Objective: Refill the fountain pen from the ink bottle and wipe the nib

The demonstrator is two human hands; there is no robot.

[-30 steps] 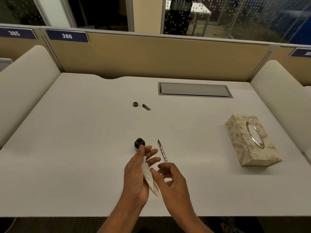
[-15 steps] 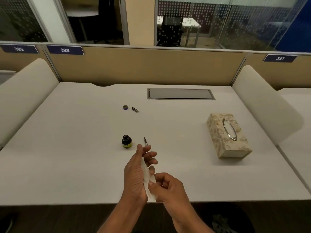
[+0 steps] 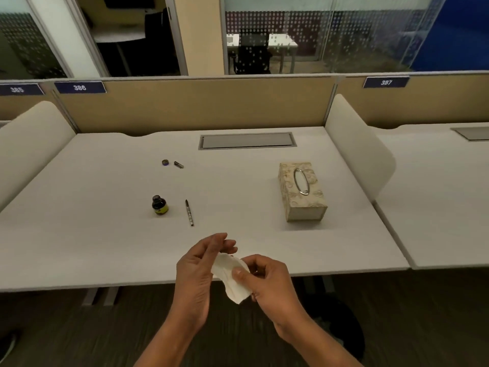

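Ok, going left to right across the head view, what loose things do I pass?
ink bottle → small dark pen part → pen → tissue → tissue box

Three numbers can be read, each set in white on a dark blue plate fixed along the top of the partition (image 3: 195, 107). "385" is carried by the left plate (image 3: 17, 89), at the edge of view. "386" is carried by the middle plate (image 3: 79, 87), just beside it, and "387" by the right plate (image 3: 386, 82), well apart. A yellow label is seen on the ink bottle (image 3: 160, 211) and fine markings on the pen (image 3: 189, 212) — neither can be made out.
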